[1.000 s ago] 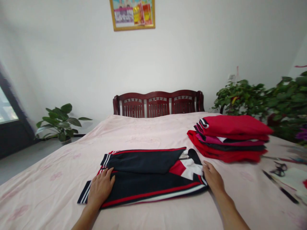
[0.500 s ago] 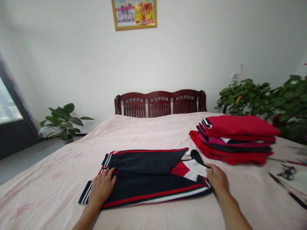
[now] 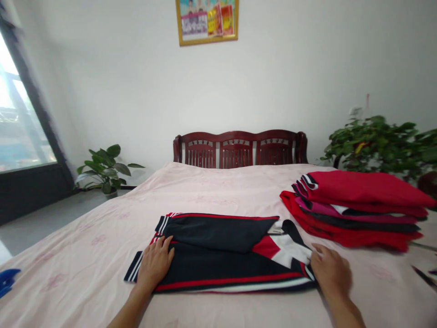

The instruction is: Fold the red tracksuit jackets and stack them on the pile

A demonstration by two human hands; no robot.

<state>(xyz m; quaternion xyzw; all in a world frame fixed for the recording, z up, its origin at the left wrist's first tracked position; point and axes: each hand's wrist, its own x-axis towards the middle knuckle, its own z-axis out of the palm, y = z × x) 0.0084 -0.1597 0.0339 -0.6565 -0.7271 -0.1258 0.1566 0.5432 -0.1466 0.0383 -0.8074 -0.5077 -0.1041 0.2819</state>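
In the head view a folded track jacket [image 3: 218, 266] lies flat on the bed. It is dark navy with red and white stripes, and a white and red panel sits by its collar. Its sleeves are folded in along the body, with striped cuffs toward the left. My left hand [image 3: 155, 262] rests flat over the hem and cuff end, fingers spread. At the collar end, my right hand [image 3: 331, 273] has its fingers curled on the edge of the white panel; its fingertips are partly hidden.
A stack of folded red, magenta and dark clothes [image 3: 362, 191] sits to the right on the pink bedsheet [image 3: 218, 189]. Beyond the bed stands a dark wooden chair back [image 3: 235, 148]. Potted plants [image 3: 105, 168] flank the bed. A blue object [image 3: 8, 280] lies at the left edge.
The view has turned left, so the scene sits farther right and the blue object now shows. Both hands stay at the jacket's two ends, and the folded jacket keeps its shape.
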